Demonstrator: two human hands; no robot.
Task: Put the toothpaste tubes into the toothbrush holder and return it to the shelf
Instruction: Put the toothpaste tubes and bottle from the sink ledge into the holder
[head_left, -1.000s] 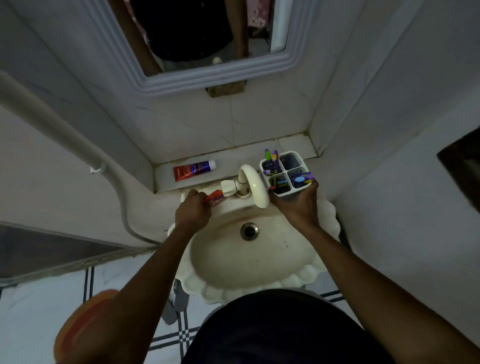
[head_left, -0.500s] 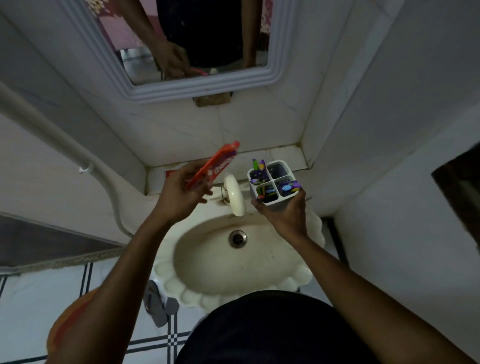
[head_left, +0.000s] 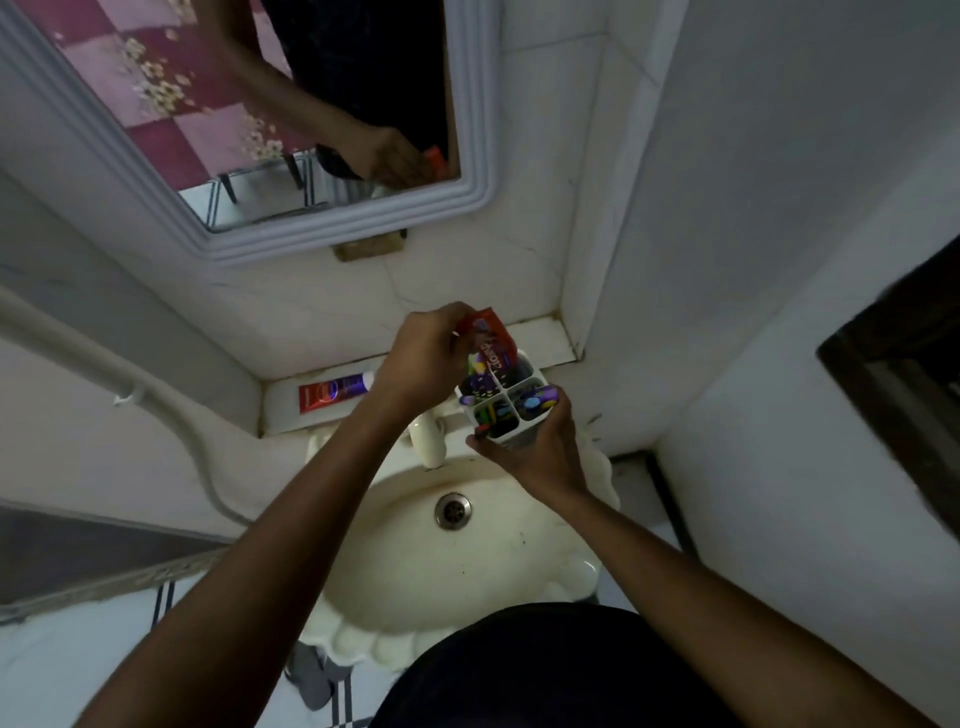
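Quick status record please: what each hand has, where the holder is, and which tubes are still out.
left hand: lowering the red toothpaste tube into a back compartment
right hand: gripping the toothbrush holder from below
holder position: held above the sink, off the shelf
second tube: lying flat on the shelf
task stage: first tube partly in

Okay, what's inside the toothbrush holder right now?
The toothbrush holder has four compartments. Colourful toothbrush heads show in three, and the red toothpaste tube held by the left hand is entering the far one. Their lower parts and the compartment bottoms are hidden.
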